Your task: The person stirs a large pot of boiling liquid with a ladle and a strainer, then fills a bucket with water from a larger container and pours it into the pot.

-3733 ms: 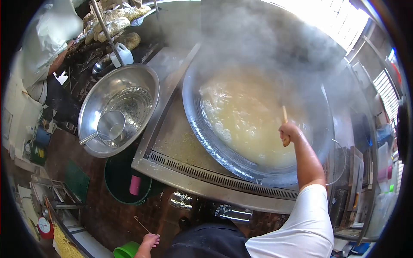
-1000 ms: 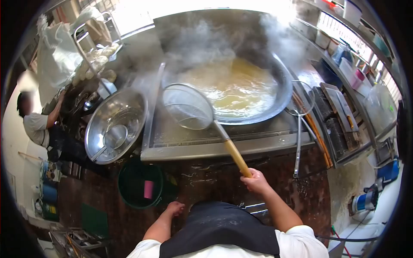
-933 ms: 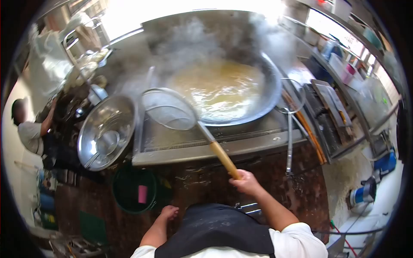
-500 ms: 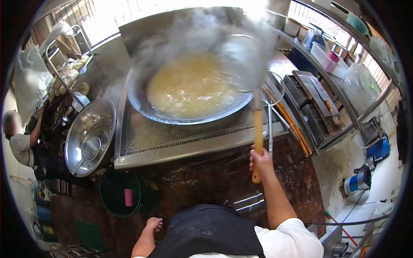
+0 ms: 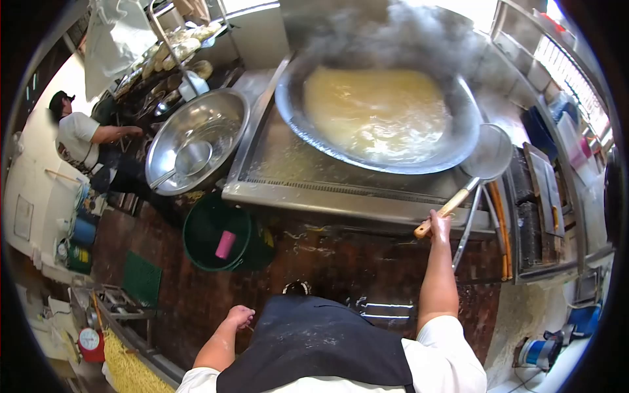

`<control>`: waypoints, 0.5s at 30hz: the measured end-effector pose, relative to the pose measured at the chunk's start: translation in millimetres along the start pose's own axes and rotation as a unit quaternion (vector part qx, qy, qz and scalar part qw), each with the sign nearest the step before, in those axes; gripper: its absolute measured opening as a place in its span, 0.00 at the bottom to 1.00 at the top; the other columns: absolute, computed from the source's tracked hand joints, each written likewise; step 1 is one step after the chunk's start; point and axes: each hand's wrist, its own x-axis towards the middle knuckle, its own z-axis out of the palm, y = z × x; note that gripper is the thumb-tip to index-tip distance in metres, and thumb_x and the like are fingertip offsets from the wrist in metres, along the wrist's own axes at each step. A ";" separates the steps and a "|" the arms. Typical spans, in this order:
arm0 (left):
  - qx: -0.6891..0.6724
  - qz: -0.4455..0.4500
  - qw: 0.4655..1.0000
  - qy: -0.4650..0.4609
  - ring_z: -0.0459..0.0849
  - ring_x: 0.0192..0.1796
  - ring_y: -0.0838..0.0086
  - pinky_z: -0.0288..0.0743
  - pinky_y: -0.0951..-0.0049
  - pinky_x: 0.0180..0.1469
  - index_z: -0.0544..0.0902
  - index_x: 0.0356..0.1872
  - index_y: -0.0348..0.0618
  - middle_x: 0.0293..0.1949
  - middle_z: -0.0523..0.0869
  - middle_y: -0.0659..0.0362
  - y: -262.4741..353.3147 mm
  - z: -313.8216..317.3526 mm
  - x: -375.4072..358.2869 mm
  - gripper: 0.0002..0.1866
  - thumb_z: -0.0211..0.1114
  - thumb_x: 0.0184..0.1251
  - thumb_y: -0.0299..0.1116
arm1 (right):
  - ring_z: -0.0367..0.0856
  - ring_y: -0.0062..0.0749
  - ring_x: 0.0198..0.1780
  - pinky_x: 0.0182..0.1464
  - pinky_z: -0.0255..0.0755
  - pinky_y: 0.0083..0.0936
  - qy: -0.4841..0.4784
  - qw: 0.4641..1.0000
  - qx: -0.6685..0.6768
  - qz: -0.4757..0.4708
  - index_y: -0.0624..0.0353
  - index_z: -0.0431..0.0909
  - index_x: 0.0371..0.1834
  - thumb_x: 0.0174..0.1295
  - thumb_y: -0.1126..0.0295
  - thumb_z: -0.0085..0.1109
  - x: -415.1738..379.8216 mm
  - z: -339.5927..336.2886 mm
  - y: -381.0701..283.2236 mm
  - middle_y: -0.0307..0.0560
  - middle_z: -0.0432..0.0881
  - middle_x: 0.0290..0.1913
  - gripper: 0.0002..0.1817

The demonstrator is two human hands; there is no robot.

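Observation:
My right hand [image 5: 435,226] is wrapped around the wooden handle of a large round skimmer [image 5: 490,154]. The skimmer's wide head lies over the right rim of a big steaming wok [image 5: 367,162]. Cloudy yellowish liquid [image 5: 377,111] bubbles inside the wok. Down by the apron, my left hand [image 5: 241,317] hangs with its fingers curled in and nothing visible in them. A long metal handle [image 5: 467,229] leans beside the skimmer, its far end hidden behind the skimmer head.
Left of the stove [image 5: 282,202] sits a wide steel bowl [image 5: 156,150] with a small strainer [image 5: 193,158] in it. Below is a green bucket [image 5: 196,229] holding a pink cylinder [image 5: 225,244]. A co-worker [image 5: 82,134] stands far left. Orange poles [image 5: 501,229] lean at right.
My right hand has moved the skimmer from upright beside the wok down to the right, tilting it over the rim. Less steam covers the wok. The view has turned leftward.

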 end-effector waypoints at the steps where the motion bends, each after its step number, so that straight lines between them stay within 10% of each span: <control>1: -0.006 -0.009 1.000 0.007 0.73 0.18 0.79 0.61 0.76 0.17 0.80 0.29 0.43 0.20 0.78 0.62 -5.3 -4.1 -7.0 0.11 0.65 0.65 0.39 | 0.84 0.43 0.31 0.33 0.79 0.36 0.033 0.999 -0.021 -0.026 0.68 0.66 0.41 0.55 0.69 0.61 5.5 6.5 8.3 0.54 0.80 0.32 0.18; 5: -0.056 0.034 0.996 0.059 0.76 0.23 0.79 0.67 0.77 0.22 0.81 0.32 0.45 0.25 0.80 0.63 9.9 -14.9 -25.6 0.11 0.65 0.65 0.41 | 0.79 0.60 0.54 0.60 0.69 0.46 0.135 0.927 -0.347 -0.032 0.69 0.65 0.56 0.51 0.49 0.63 -17.7 18.8 -19.3 0.72 0.79 0.51 0.38; 15: -0.272 0.354 0.864 0.235 0.75 0.28 0.86 0.67 0.84 0.24 0.80 0.42 0.44 0.31 0.81 0.66 155.5 -203.2 -22.6 0.11 0.61 0.69 0.41 | 0.73 0.58 0.61 0.62 0.68 0.45 0.213 0.801 -0.531 -0.178 0.59 0.62 0.70 0.55 0.44 0.63 -84.7 28.7 -56.2 0.68 0.74 0.59 0.44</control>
